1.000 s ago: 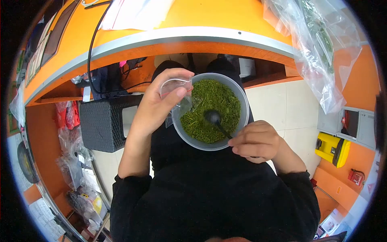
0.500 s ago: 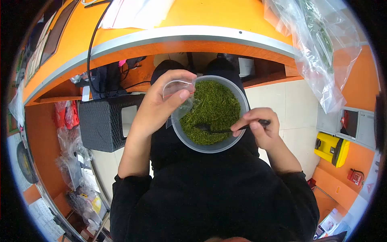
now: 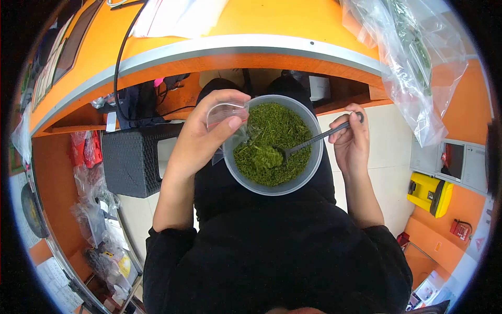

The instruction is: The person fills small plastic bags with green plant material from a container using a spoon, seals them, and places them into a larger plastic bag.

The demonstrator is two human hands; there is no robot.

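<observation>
A round translucent tub (image 3: pixel 317 152) rests on my lap, holding a mass of chopped green moss-like material (image 3: pixel 280 123). My right hand (image 3: pixel 351 138) grips the handle of a dark spoon (image 3: pixel 306 144), its bowl heaped with the green stuff inside the tub. At the tub's left rim, my left hand (image 3: pixel 206 128) pinches a small clear zip bag (image 3: pixel 230 112) with a red line near its mouth. The bag's mouth is held spread, and its lower part hangs over the tub's edge.
An orange desk (image 3: pixel 272 47) with a grey edge lies ahead, bearing white bags (image 3: pixel 178 18) and a large clear plastic bag (image 3: pixel 418 68) draped over its right side. A black woven stool (image 3: pixel 130 162) stands left. A yellow case (image 3: pixel 430 193) is at the right.
My right hand has moved up and to the right, tilting the spoon, which now carries a heap of green material. My left hand with the bag has shifted slightly left.
</observation>
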